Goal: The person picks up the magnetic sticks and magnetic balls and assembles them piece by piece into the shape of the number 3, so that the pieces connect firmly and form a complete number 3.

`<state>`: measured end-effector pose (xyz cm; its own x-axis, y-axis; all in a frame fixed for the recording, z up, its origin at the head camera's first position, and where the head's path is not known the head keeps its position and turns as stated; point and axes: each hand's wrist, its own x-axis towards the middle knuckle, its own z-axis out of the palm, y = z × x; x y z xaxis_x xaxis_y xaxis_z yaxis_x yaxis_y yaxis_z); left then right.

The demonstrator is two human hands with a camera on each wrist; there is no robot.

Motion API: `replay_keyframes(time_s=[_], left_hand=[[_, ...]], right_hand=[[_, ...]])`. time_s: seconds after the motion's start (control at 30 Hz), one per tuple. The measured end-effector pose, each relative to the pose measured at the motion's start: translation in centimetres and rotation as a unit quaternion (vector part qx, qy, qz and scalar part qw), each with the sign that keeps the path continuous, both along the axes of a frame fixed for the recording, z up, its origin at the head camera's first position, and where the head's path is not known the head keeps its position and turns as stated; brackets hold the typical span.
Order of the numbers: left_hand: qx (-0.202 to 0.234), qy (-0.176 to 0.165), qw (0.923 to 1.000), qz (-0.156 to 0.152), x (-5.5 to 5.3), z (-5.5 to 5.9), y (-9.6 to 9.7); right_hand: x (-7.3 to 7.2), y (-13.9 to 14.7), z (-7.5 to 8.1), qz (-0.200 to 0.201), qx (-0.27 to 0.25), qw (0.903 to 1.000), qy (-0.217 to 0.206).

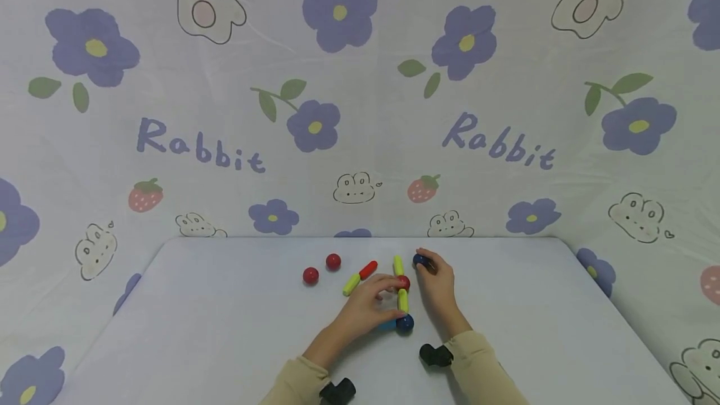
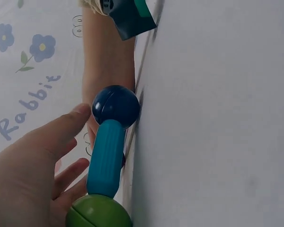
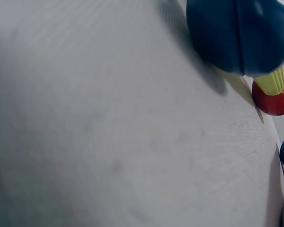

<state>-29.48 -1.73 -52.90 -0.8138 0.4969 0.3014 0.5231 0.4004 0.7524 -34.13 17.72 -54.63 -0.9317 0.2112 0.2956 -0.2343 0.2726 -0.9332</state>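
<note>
In the head view, my left hand (image 1: pixel 368 305) holds a rod-and-ball figure, fingertips at its red ball (image 1: pixel 402 283) and thumb by the front blue ball (image 1: pixel 405 324). A yellow-green rod (image 1: pixel 402 300) links these balls; another such rod (image 1: pixel 398 265) extends behind the red ball. From the blue ball a light-blue rod (image 2: pixel 105 158) runs to a green ball (image 2: pixel 98 213), seen in the left wrist view; my left hand hides that ball in the head view. My right hand (image 1: pixel 440 280) grips a separate dark-blue ball (image 1: pixel 419 260), right of the far rod and apart from it.
Two loose red balls (image 1: pixel 333 261) lie on the white table (image 1: pixel 225 317), left of the hands. Nearby, a yellow-green rod (image 1: pixel 351 284) touches a red rod (image 1: pixel 368 269) end to end. A patterned cloth (image 1: pixel 360 92) hangs behind the table.
</note>
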Motion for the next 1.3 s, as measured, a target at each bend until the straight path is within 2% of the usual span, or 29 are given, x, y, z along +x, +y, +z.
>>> replay_keyframes(time_s=[0.13,0.27,0.37,0.57,1.0,1.3], left_hand=[[-0.013,-0.002,0.9999,-0.006,-0.3,0.3,0.3],[-0.025,-0.008,0.9995,-0.018,-0.7,0.2,0.4],[-0.036,-0.015,0.9988,-0.030,-0.8,0.1,0.3],[-0.047,-0.018,0.9975,-0.049,-1.0,0.1,0.2],[-0.051,-0.039,0.9972,-0.039,-1.1,0.1,0.0],[-0.053,-0.035,0.9970,-0.043,-0.7,0.5,-0.1]], right_hand=[[1.0,-0.3,1.4,0.011,-0.005,0.9999,-0.005],[0.9,-0.3,1.2,0.008,-0.005,0.9998,-0.016],[0.0,0.0,-0.1,0.001,-0.009,0.9999,-0.014],[0.1,-0.1,0.0,-0.008,-0.006,0.9999,-0.009],[-0.7,0.1,0.8,-0.001,0.022,0.9992,-0.033],[-1.5,-0.6,1.3,0.019,-0.008,0.9986,-0.049]])
